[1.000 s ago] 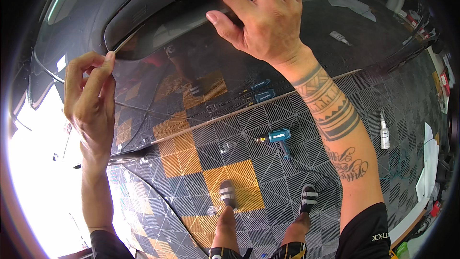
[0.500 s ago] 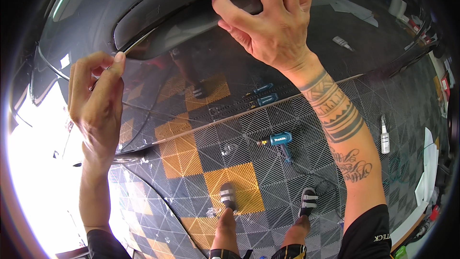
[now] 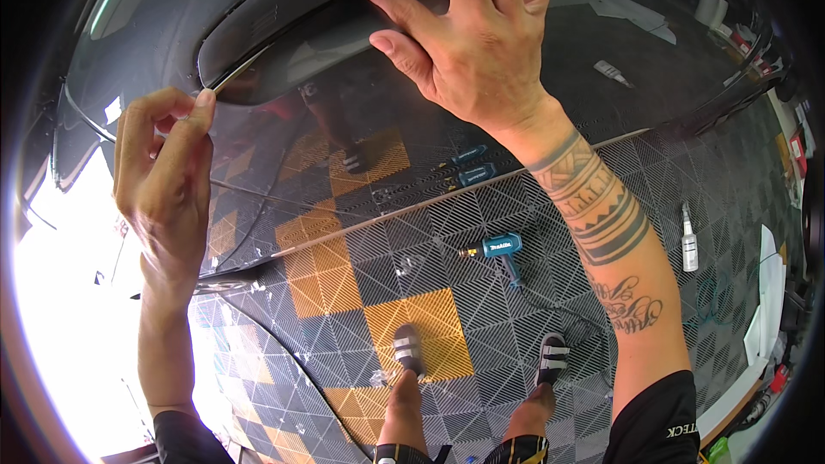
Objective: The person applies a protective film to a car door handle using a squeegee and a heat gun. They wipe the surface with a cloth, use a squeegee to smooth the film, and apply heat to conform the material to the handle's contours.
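Note:
A glossy dark car panel (image 3: 507,77) fills the upper part, with a long matte dark inset piece (image 3: 249,30) running across it. At the inset's left end my left hand (image 3: 168,163) pinches a thin pale strip (image 3: 236,72) between thumb and forefinger. The strip runs up along the inset's lower edge; I cannot make out whether it is a tool or an edge of film. My right hand (image 3: 477,51) rests farther right on the same edge, forefinger tip touching it and thumb held away. Its other fingers bend over the inset, their tips partly hidden.
A teal heat gun (image 3: 501,247) lies on the grey and yellow tiled floor (image 3: 421,318), its cord trailing right. A white bottle (image 3: 689,241) stands or lies farther right. White sheets (image 3: 765,309) are along the right side. A dark cable (image 3: 301,369) crosses the floor at left.
Both hands have shifted slightly left in the view, the right one also a little upward. My right thumb has spread farther from the forefinger. The left pinch on the strip stays.

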Demonstrator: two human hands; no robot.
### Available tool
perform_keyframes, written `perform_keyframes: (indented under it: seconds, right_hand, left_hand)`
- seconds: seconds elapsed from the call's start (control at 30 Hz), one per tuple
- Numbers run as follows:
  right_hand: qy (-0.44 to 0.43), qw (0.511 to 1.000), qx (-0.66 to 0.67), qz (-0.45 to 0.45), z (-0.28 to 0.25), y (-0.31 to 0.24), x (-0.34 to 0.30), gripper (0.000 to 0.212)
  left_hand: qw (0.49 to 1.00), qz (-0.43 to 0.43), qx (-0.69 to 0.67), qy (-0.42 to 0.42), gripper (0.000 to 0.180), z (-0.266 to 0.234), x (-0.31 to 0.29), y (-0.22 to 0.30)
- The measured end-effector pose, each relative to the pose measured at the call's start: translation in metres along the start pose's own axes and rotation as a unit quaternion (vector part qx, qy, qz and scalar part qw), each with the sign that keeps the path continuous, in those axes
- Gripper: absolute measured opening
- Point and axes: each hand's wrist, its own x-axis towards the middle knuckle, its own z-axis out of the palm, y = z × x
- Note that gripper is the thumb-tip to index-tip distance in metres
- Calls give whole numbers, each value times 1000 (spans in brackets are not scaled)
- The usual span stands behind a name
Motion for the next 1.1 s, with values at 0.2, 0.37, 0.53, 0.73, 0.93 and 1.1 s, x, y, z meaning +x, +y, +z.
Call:
perform_keyframes:
  seconds: [0.2,0.37,0.53,0.73,0.93,1.1]
  right_hand:
    - [2,1000,8,1,2,-2,-1,36]
    - [3,1000,10,0,2,-1,-1,36]
    - [2,1000,6,2,1,-2,-2,35]
    - [6,1000,2,-2,2,-1,-2,36]
    - [8,1000,-3,-4,2,-1,-1,37]
    - [12,1000,-3,-6,3,-1,-1,37]
  left_hand:
    - [1000,-1,11,-3,25,-1,-3,0]
    - [1000,0,12,7,25,-1,-6,-3]
    - [1000,-1,7,10,24,-4,-7,-5]
    - [1000,-8,4,-2,24,-8,-9,-6]
    - [1000,-10,1,-14,24,-10,-9,-4]
    - [1000,-9,14,-23,22,-11,-9,-7]
